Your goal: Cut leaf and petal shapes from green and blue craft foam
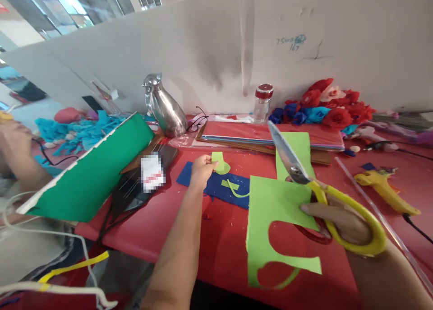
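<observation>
My left hand pinches a small light green paper piece between thumb and fingers. A rounded green piece shows right under it; whether the two are joined I cannot tell. Both are over a dark blue strip, on which a green scrap and a thin curled offcut lie. My right hand is closed round scissors with yellow handles, the blades pointing up and left. Its thumb also presses on a light green sheet with rounded cut-outs. Another green strip lies behind the blades.
Stacked coloured sheets lie at the back, near a steel jug and a glass jar. Fabric flowers and a yellow glue gun are rightward. A green board leans left, near another person's arm.
</observation>
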### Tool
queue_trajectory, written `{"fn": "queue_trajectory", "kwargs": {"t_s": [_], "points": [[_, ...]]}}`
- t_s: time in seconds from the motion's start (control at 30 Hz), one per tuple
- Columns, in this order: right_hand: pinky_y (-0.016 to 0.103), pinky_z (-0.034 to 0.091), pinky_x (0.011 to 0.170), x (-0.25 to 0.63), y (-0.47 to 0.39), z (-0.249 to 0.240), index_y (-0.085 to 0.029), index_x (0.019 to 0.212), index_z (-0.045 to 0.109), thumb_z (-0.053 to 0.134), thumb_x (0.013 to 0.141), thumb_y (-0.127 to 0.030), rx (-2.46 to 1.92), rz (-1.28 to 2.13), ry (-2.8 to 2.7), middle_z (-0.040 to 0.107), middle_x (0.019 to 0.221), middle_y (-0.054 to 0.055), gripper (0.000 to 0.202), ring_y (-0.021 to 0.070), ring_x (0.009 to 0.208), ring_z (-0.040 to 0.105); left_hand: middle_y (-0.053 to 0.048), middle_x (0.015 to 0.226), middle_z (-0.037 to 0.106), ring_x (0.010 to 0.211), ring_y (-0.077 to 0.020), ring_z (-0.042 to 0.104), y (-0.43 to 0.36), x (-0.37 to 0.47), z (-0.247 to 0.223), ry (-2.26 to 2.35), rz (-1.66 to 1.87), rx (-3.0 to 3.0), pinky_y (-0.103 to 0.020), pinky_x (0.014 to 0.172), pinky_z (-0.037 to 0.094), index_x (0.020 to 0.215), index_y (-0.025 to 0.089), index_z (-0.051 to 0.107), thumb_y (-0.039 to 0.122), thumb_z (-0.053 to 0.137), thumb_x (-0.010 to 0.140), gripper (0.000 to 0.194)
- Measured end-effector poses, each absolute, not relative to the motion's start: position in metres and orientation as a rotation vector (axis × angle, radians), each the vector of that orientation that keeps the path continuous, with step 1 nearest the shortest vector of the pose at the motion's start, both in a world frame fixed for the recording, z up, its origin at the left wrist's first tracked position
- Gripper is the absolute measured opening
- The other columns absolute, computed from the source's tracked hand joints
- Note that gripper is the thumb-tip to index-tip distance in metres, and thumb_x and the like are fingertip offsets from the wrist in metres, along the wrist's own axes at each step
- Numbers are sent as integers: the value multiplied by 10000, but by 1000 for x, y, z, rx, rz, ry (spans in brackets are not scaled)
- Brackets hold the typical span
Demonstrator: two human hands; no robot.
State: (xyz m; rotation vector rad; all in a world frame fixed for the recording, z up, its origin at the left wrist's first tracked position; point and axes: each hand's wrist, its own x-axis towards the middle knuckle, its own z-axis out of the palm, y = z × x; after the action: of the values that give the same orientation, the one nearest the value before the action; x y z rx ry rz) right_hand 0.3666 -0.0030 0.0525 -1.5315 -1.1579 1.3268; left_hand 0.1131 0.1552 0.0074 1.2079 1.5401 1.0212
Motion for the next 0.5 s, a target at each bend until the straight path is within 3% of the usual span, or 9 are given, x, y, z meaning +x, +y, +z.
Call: {"fn": "queue_trajectory", "kwargs": {"t_s": [0.1, 0.23, 0.3, 0.4, 0.5], "points": [[229, 317, 310, 362, 4, 43, -209, 1245, 491, 612, 703, -453, -1700, 1286, -1254, 488, 386, -88, 606, 153, 299, 454, -53, 798, 697, 672, -161, 642, 156, 121, 2, 1649, 926, 1321, -269, 653, 483, 865, 159, 638, 173, 643, 726, 139], [263, 406, 457, 366, 17, 31, -240, 1020, 603, 550, 781, -457, -1942, 826, -1614, 669, 597, 14, 328, 199, 491, 609, -153, 1049, 664, 1002, -252, 628, 156, 126, 1, 1966, 625, 1718, -326, 866, 462, 906, 132, 652, 197, 730, 676, 252], [273, 414, 512, 369, 21, 27, -252, 1019, 609, 525, 815, -434, -2044, 599, -1695, 708, 680, 39, 286, 235, 600, 663, -179, 1111, 635, 1028, -271, 616, 156, 126, 2, 2038, 500, 1793, -342, 881, 453, 898, 128, 656, 248, 726, 696, 245], [271, 389, 516, 369, 24, 26, -278, 1116, 598, 500, 848, -401, -2203, 436, -1736, 719, 706, 46, 310, 270, 672, 690, -141, 1044, 667, 982, -261, 624, 158, 124, 2, 2000, 500, 1806, -339, 855, 455, 834, 165, 660, 258, 696, 726, 147], [283, 360, 492, 365, 26, 32, -289, 1162, 601, 485, 852, -414, -2436, 334, -1709, 732, 754, 77, 353, 294, 671, 691, -70, 914, 704, 920, -222, 631, 157, 125, 2, 1789, 803, 1686, -313, 829, 456, 818, 191, 654, 209, 661, 734, 86]]}}
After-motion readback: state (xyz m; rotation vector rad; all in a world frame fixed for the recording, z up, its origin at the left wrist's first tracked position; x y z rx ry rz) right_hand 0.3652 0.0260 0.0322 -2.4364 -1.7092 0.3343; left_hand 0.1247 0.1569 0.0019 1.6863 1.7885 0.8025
